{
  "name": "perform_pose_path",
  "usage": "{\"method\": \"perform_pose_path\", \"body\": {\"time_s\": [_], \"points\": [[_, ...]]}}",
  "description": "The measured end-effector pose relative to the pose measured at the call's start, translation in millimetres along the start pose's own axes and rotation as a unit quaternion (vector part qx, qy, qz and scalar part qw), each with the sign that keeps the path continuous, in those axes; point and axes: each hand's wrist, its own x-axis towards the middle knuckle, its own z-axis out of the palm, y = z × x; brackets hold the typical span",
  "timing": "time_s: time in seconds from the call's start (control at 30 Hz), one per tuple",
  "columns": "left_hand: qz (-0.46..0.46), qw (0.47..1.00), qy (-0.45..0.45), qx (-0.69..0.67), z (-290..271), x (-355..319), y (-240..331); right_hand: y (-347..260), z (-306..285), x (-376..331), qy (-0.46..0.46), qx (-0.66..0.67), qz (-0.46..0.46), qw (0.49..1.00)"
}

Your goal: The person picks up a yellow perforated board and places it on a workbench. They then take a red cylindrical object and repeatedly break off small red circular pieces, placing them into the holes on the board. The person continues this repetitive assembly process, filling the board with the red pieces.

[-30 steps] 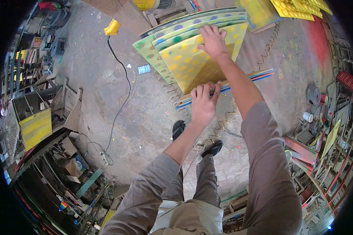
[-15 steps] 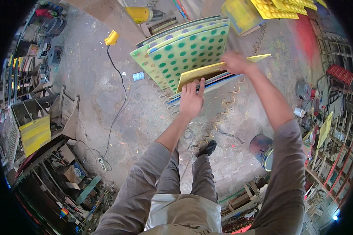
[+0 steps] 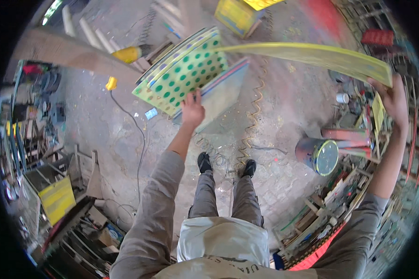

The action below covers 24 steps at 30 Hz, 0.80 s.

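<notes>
- Two hands work a leaning stack of flat panels (image 3: 186, 69), topped by a white one with green dots, propped on the workshop floor (image 3: 102, 130).
- The left hand (image 3: 192, 109) presses flat against the stack, fingers spread, seemingly steadying it.
- The right hand (image 3: 395, 100) grips the edge of a long yellow panel (image 3: 312, 55), fingers curled, holding it raised clear of the stack.

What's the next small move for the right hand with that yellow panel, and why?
Probably carry the yellow panel further right and set it down: the right hand holds it by one end, lifted off the stack, while the left hand steadies the green-dotted panel.
</notes>
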Motion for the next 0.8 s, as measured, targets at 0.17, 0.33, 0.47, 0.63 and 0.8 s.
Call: {"method": "perform_pose_path", "body": {"time_s": [0.17,0.33,0.47,0.63,0.8], "points": [[-0.042,0.994,-0.041,0.093,8.0,61.1,-4.6,25.2,-41.3,-163.2,0.139,0.06,0.193,0.969],[-0.074,0.986,-0.054,0.14,21.5,106.7,-25.8,26.9,-8.6,-332.1,0.276,0.085,0.403,0.868],[-0.048,0.985,-0.098,0.136,39.7,128.0,-25.0,21.6,29.0,-464.9,0.391,0.194,0.553,0.71],[-0.05,0.983,-0.165,0.061,40.0,164.6,-47.7,15.4,75.6,-574.0,0.502,0.274,0.602,0.557],[0.025,0.979,-0.204,-0.009,44.3,134.6,-26.5,44.4,86.6,-633.1,0.554,0.355,0.628,0.416]]}}
